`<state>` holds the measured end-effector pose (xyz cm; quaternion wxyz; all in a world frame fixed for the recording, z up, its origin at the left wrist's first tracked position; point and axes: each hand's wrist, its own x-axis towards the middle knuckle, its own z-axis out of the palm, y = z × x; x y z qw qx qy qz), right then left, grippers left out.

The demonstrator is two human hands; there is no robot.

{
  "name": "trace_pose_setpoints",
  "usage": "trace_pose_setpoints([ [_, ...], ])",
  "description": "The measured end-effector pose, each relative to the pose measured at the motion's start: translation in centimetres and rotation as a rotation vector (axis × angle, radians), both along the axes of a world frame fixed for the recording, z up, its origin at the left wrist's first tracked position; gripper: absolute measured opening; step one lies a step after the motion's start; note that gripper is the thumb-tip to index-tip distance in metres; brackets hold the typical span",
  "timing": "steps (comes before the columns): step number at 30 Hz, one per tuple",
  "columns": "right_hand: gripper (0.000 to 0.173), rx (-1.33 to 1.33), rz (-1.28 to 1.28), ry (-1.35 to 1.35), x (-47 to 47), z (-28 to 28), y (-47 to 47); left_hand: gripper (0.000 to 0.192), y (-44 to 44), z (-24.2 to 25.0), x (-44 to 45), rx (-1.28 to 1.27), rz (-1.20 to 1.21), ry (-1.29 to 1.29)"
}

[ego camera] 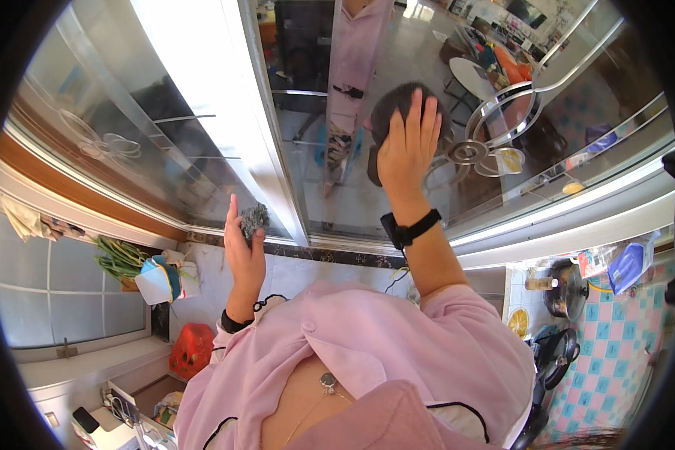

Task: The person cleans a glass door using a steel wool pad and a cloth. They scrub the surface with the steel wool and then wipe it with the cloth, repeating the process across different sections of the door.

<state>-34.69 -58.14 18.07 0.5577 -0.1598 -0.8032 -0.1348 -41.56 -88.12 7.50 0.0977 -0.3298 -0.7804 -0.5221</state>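
My left hand holds a grey steel wool scrubber between thumb and fingers, low in front of a glass panel beside the white upright door frame. Further up and to the right, my right hand is raised with its palm towards the other glass panel, fingers extended. A dark rounded shape shows behind those fingers; whether it is a cloth or a reflection I cannot tell. Curved metal ornaments decorate the glass to the right of this hand.
Green onions, a light blue container and a red plastic bag are at the left. Below them are an open drawer and a phone. At the right stand a lidded pot and a dark pan.
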Motion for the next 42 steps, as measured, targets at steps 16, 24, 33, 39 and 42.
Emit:
trace_pose_setpoints([
  [16,0.048,-0.072,-0.268,0.412,10.1,-7.5,14.6,0.033,3.0,0.5,-0.6,-0.093,-0.264,0.099],
  [24,0.066,-1.155,-1.258,-0.475,3.3,-24.6,7.7,0.031,5.2,1.3,-0.7,-0.156,-0.356,0.038],
  [33,0.071,-0.71,-0.329,0.616,2.8,-21.7,11.1,0.031,8.7,2.4,-1.2,-0.211,-0.472,0.057],
  [39,0.063,-1.121,-0.355,1.193,2.0,-30.6,10.9,0.034,10.1,2.3,-1.1,-0.203,-0.53,0.211],
  [42,0.058,-0.957,-0.319,0.862,0.0,-25.6,5.6,0.036,10.9,2.7,-0.8,-0.232,-0.566,0.252],
])
